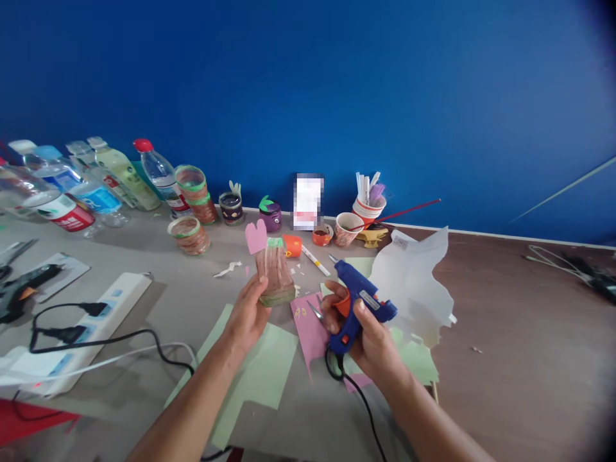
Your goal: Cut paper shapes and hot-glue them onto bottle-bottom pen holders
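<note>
Left hand [250, 316] gripping brown-streaked, green-rimmed cup [276, 273], held tilted above grey table [128, 256]; pink notched paper piece [256, 237] at its upper left. Right hand [374, 337] wrapped around blue plastic glue gun [357, 285] with orange trigger [342, 304], nozzle up-left, apart from cup. Below: pale green paper sheet [269, 359], pink paper sheet [310, 330]. White power strip [113, 308] off left.
</note>
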Demonstrator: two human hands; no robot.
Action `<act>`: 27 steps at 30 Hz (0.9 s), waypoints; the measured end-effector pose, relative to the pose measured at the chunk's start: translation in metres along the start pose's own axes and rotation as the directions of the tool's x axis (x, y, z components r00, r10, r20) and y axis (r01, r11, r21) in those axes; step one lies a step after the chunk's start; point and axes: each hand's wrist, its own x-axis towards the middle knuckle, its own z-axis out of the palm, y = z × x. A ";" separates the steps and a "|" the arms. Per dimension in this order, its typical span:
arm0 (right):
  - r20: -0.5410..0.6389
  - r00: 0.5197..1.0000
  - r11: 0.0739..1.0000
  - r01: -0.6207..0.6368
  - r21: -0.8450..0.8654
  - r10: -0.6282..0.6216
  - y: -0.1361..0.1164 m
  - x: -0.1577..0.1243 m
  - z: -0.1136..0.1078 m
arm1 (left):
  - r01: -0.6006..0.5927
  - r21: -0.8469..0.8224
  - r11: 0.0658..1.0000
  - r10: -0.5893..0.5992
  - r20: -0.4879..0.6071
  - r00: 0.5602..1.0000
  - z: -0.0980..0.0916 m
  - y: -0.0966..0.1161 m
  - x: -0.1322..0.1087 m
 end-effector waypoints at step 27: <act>0.361 0.917 0.980 -0.119 -0.159 0.170 -0.002 -0.014 -0.002 | 0.124 -0.145 0.982 -0.136 -0.077 0.988 0.009 0.005 -0.002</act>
